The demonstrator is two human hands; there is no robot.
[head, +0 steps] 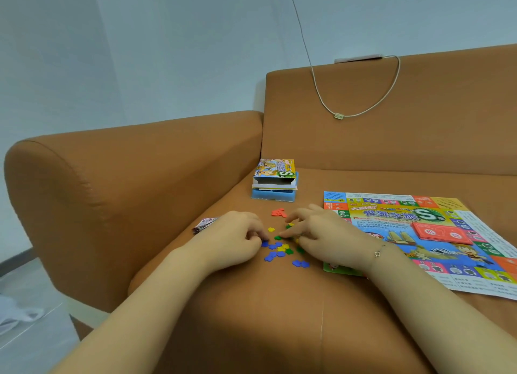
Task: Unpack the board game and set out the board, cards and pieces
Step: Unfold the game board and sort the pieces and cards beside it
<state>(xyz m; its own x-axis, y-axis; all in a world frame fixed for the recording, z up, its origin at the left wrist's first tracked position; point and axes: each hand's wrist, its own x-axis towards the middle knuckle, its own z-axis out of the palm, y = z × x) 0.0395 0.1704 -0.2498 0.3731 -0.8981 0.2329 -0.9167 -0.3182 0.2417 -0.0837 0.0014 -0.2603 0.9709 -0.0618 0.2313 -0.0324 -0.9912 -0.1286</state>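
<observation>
Small plastic pieces in blue, green and yellow (279,249) lie scattered on the brown sofa seat between my hands. A little group of red pieces (278,212) sits just beyond them. My left hand (237,238) has curled fingertips down among the blue pieces and seems to pinch one. My right hand (316,233) reaches its fingertips into the green and yellow pieces, pinching at a green one. The paper game board (436,233) lies unfolded at the right, with a red card stack (442,233) on it.
The opened game box (274,177) rests on a blue tray near the sofa back. A small stack of paper money (204,224) lies left of my left hand. The sofa armrest (112,177) rises at the left. A cable (349,99) hangs over the backrest.
</observation>
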